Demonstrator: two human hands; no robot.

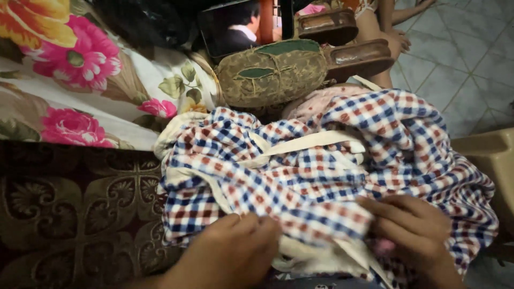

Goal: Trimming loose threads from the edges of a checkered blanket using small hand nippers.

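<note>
Floral fabric [69,80] lies at upper left, above a dark patterned cushion [69,214]. The checked garment [300,171] is bunched at centre, in front of the person. Left hand [235,251] closes on its lower edge; right hand [412,230] pinches a fold. A woven bag [273,72] sits behind.

Both hands [235,251] [415,233] gripping checked cloth [300,171].

There were two hands, left [235,249] and right [415,235], one checked cloth [321,171], one flowered sheet [80,80], one cushion [273,72].
</note>
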